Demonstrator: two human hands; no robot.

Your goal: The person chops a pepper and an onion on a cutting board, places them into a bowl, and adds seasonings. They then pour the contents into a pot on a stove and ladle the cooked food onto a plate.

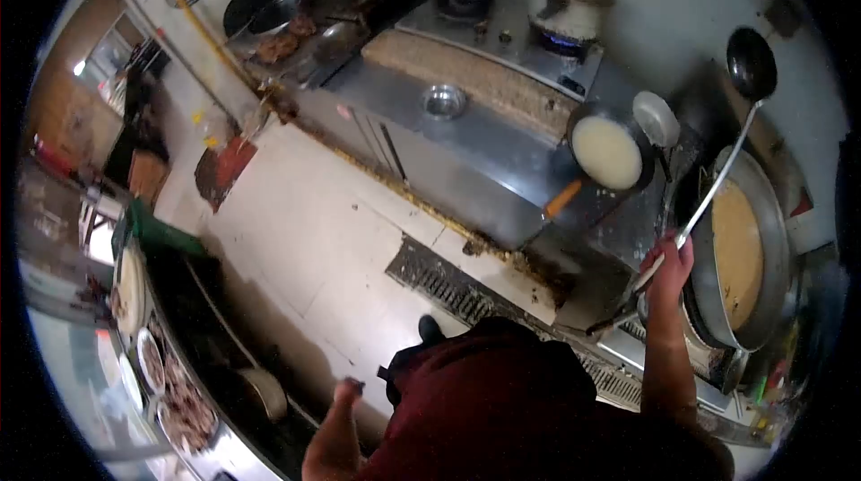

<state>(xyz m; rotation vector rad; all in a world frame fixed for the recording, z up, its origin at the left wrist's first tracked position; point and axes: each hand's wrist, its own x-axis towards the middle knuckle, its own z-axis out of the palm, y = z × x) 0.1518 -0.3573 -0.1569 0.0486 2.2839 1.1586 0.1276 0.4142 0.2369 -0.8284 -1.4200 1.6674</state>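
Observation:
My right hand [671,267] is closed round the pale handle of a long ladle [752,64], whose dark bowl is raised at the upper right. Just right of that hand sits a large wok [773,239] with tan liquid inside. A smaller pan [610,151] of whitish liquid, with an orange handle, rests on the steel counter [502,153]. My left hand [348,389] hangs low over the floor near my body, away from the counters; its fingers are too small and blurred to make out.
A pot [569,19] stands over a blue flame on the stove. A metal bowl [444,101] is on the counter, and a strainer [656,119] lies beside the pan. Plates of meat [186,414] line the left counter. A drain grate [439,284] crosses the floor.

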